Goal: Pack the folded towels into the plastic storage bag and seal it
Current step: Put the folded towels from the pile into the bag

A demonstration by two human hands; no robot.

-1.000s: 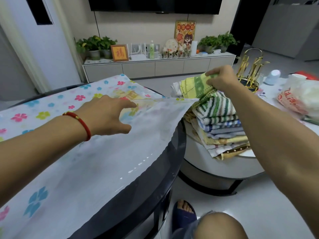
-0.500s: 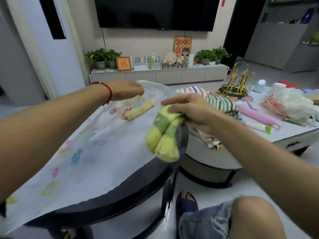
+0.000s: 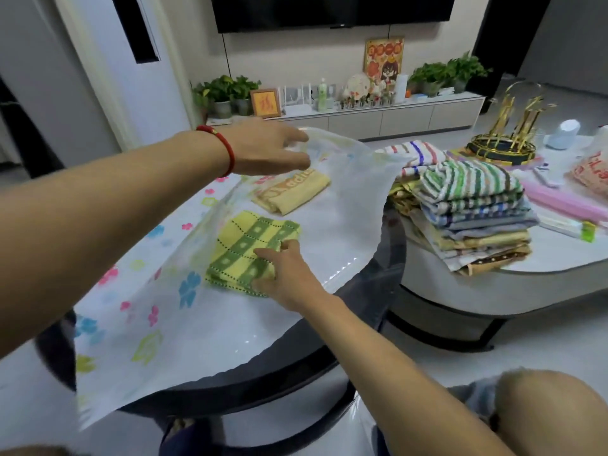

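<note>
A clear plastic storage bag (image 3: 158,320) printed with coloured flowers lies across a dark round table. My left hand (image 3: 266,149) holds its upper layer lifted at the mouth. Inside the opening, my right hand (image 3: 283,274) grips a folded yellow-and-green checked towel (image 3: 250,248) that rests on the bag's lower layer. A folded pale yellow towel (image 3: 292,192) lies deeper in the bag, beyond it. A stack of several folded towels (image 3: 467,209), topped by a green-striped one, sits on the white table to the right.
The dark round table's edge (image 3: 296,373) curves in front of my knee (image 3: 552,413). On the white table (image 3: 493,291) stand a gold rack (image 3: 510,133), a pink roll (image 3: 566,202) and a plastic shopping bag (image 3: 592,169). A TV cabinet with plants runs along the far wall.
My right hand took the yellow-and-green towel from the stack, carried it left and brought it down inside the bag. My left hand kept the bag's upper layer raised.
</note>
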